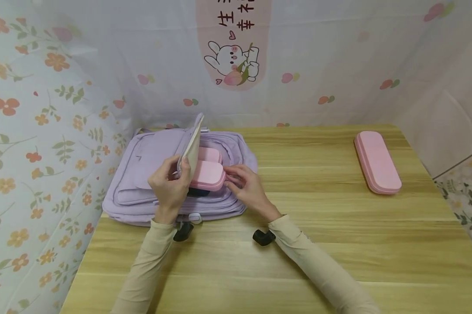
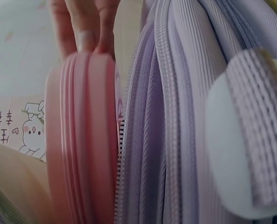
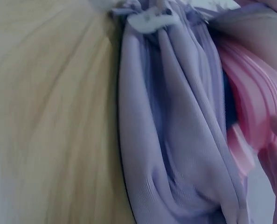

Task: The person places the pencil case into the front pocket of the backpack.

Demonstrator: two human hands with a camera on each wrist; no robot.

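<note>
A lilac backpack lies flat on the left part of the table. My left hand grips the edge of its raised front flap, thumb on the pale lining. Fingers of my right hand pinch the right end of a pink zipped case, which sits partly inside the opened pocket. Behind it, a second pink case shows in the same pocket. In the left wrist view the pinched case stands beside the pocket's zip teeth. Something dark lies under it in the pocket.
Another pink case lies on the wooden table at the far right. A white-and-pink printed cloth hangs behind the table, and a floral cloth stands along the left. A white buckle hangs at the bag's near edge.
</note>
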